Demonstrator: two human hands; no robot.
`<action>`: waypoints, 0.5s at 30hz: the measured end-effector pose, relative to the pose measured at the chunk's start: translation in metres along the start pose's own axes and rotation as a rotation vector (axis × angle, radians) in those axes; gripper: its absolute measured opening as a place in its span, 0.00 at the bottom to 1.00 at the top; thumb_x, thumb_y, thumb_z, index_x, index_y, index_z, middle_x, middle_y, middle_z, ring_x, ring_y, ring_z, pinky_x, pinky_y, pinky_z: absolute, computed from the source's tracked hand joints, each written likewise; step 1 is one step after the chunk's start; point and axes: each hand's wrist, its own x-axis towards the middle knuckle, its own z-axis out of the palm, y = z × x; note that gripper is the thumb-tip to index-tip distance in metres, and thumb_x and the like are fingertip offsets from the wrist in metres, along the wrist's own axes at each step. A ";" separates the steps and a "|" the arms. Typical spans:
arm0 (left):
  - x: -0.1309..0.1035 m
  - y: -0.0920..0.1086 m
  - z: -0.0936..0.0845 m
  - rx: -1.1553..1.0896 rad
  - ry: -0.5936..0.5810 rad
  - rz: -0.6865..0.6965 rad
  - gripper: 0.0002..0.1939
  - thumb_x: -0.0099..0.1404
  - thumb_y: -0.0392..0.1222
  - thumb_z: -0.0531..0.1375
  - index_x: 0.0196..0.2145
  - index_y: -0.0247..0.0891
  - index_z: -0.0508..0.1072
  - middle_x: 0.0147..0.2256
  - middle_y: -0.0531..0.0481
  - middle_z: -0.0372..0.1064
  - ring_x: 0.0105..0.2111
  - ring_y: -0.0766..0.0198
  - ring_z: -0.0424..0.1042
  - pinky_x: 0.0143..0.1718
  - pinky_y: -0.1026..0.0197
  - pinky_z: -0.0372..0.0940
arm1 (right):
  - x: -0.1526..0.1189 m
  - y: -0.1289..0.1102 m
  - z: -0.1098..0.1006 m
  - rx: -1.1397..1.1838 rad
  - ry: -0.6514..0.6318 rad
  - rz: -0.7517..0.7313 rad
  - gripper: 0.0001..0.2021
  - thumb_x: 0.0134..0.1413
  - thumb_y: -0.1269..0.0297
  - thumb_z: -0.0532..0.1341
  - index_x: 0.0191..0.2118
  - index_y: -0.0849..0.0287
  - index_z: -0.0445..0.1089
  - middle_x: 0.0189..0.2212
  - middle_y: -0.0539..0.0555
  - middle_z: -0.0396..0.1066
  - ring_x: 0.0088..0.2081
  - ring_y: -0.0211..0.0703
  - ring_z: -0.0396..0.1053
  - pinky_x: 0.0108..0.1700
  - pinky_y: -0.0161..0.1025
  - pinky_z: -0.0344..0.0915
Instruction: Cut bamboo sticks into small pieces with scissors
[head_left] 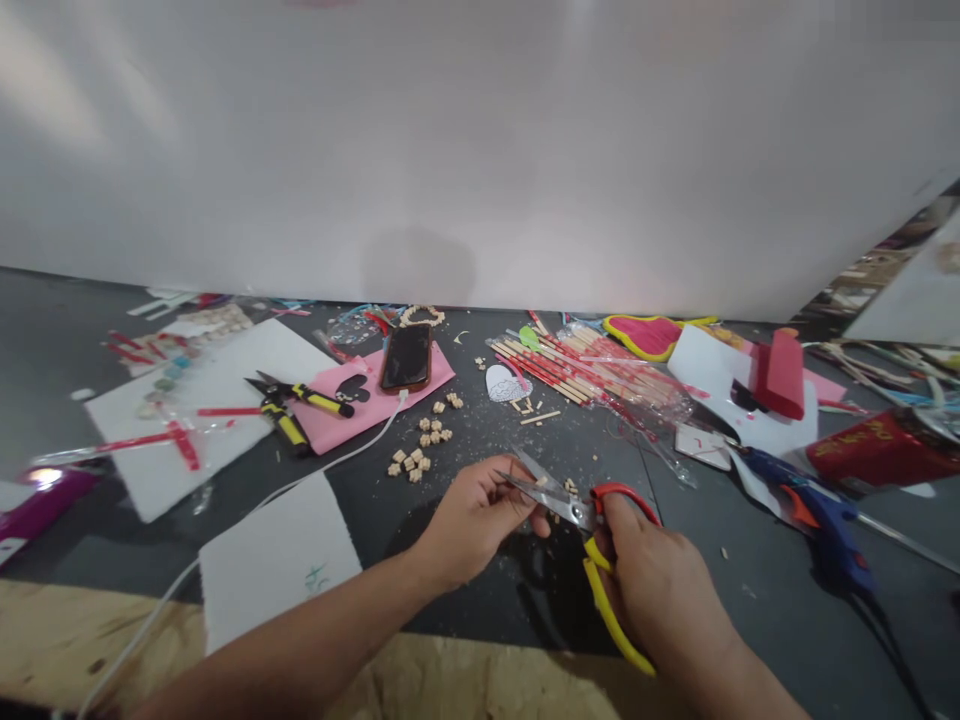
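My right hand grips a pair of scissors by one red and one yellow handle, with the blades parted and pointing left. My left hand is closed in a pinch beside the blades. A small pale piece of wooden stick shows at its fingertips, between the blades; the fingers partly hide it. Beyond my left hand lie several small wooden pieces in little clusters. A short stick and a white paper heart lie farther back, near red-and-natural wooden sticks.
Yellow-handled pliers and a phone with a white cable lie on the left. To the right are a blue glue gun and a red can. A white board stands behind the dark tabletop.
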 end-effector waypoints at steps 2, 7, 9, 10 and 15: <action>-0.001 0.001 -0.001 0.002 -0.001 0.003 0.10 0.58 0.43 0.57 0.27 0.33 0.65 0.20 0.50 0.68 0.15 0.76 0.54 0.18 0.69 0.47 | 0.000 -0.001 -0.001 -0.003 -0.008 0.007 0.03 0.48 0.69 0.49 0.32 0.57 0.57 0.16 0.49 0.65 0.17 0.40 0.64 0.19 0.35 0.46; -0.005 0.006 -0.001 0.106 0.000 0.061 0.10 0.58 0.43 0.56 0.25 0.33 0.65 0.18 0.52 0.67 0.16 0.74 0.56 0.19 0.69 0.48 | -0.001 0.000 -0.001 0.094 -0.096 0.002 0.09 0.46 0.72 0.49 0.36 0.59 0.57 0.20 0.50 0.69 0.20 0.41 0.67 0.21 0.34 0.50; -0.006 0.008 0.000 0.162 0.009 0.111 0.09 0.58 0.42 0.56 0.25 0.33 0.65 0.18 0.52 0.66 0.17 0.73 0.59 0.20 0.69 0.50 | -0.001 0.001 -0.002 0.131 -0.161 0.019 0.11 0.45 0.73 0.48 0.38 0.60 0.58 0.22 0.51 0.70 0.22 0.41 0.68 0.22 0.34 0.52; -0.006 0.008 -0.001 0.183 0.011 0.129 0.09 0.59 0.41 0.56 0.25 0.33 0.65 0.18 0.52 0.66 0.18 0.72 0.60 0.21 0.68 0.50 | -0.001 0.001 -0.002 0.145 -0.202 0.033 0.13 0.45 0.73 0.48 0.40 0.60 0.58 0.23 0.52 0.71 0.23 0.42 0.69 0.22 0.34 0.52; -0.004 0.004 -0.002 0.227 0.007 0.173 0.09 0.60 0.42 0.55 0.26 0.34 0.66 0.19 0.52 0.67 0.19 0.72 0.60 0.22 0.68 0.51 | 0.002 0.002 -0.008 0.242 -0.367 0.110 0.17 0.43 0.73 0.51 0.43 0.61 0.57 0.29 0.56 0.72 0.28 0.43 0.70 0.26 0.33 0.55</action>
